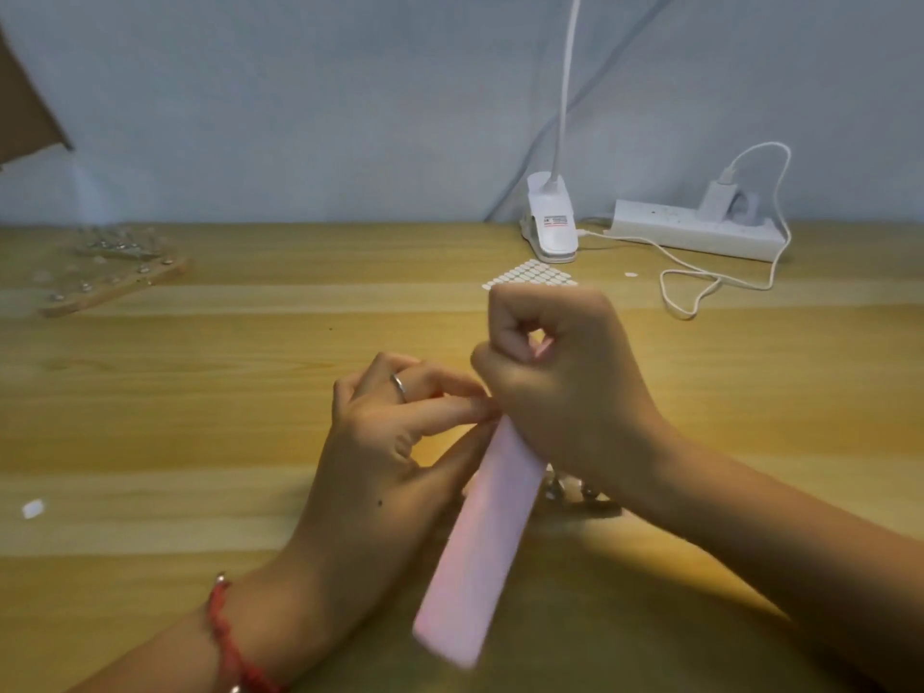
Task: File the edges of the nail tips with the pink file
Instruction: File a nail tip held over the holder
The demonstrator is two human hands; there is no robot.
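R hand [560, 372] is a closed fist round the upper end of the pink file [480, 542], with a bit of pink showing through the curl of the fingers. The file slants down and toward the camera, lower end free, held above the wooden table [200, 442]. L hand [395, 432] sits just left of it, thumb and forefinger tips pressed together right against the file's left edge by the R fist. Whatever's between them is too small and blurred to make out, so can't tell if a nail tip is held there. L hand has a ring [398, 386] on one finger and a red bracelet [225, 637] at the wrist. Behind the file, under the R wrist, are some small shiny bits [570, 487], mostly hidden by the arm. Back of the table, just beyond the R fist, there's a sheet of white dot stickers [535, 275], near edge covered by the knuckles. Behind that is a white clip lamp [550, 227], neck going up out of frame. To its right is a white power strip [695, 232] w/ a charger [717, 200] plugged in, and a white cable [700, 287] looping on the tabletop. Far left is a wooden rack [110, 282] w/ small metal-looking pegs, blurred. A small white scrap [33, 508] lies near the left edge, well apart from both hands.
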